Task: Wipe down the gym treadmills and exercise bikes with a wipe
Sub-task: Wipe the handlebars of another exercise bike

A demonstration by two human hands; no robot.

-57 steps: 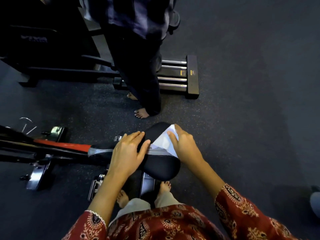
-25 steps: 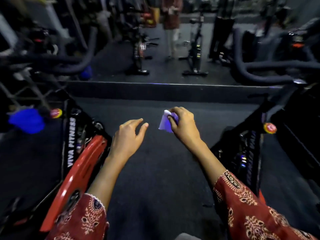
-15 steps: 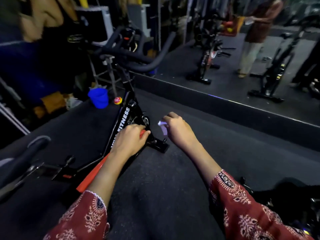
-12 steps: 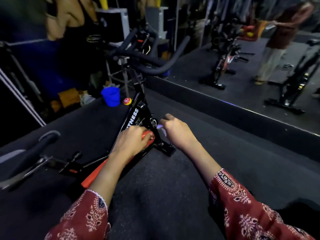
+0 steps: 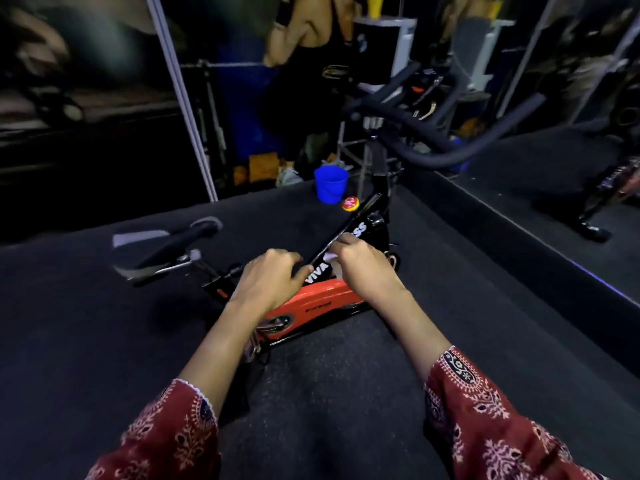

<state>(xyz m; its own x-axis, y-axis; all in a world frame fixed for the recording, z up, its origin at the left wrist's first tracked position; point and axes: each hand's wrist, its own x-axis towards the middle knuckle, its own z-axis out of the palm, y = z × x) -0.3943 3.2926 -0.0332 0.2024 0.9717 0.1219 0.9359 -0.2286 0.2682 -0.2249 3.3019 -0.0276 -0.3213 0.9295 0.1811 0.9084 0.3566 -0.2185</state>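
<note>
A black and red exercise bike (image 5: 322,299) with white lettering on its frame stands in the middle of the dark floor. Its saddle (image 5: 162,240) is at the left and its handlebars (image 5: 436,140) are at the upper right. My right hand (image 5: 367,268) pinches a pale wipe (image 5: 330,262) against the black frame tube; only a sliver of the wipe shows. My left hand (image 5: 273,278) hovers beside it with loosely curled fingers in front of the frame. Whether the left hand touches the bike I cannot tell.
A blue bucket (image 5: 330,184) and a small red and yellow knob (image 5: 349,204) sit just beyond the bike. A person (image 5: 304,64) stands at the back. A mirror wall with a raised ledge (image 5: 519,230) runs along the right. A metal pole (image 5: 183,98) rises at the left.
I left the first bike's saddle and turned to this bike, which is now closer. Both hands have come up to its frame, the right one carrying the wipe.
</note>
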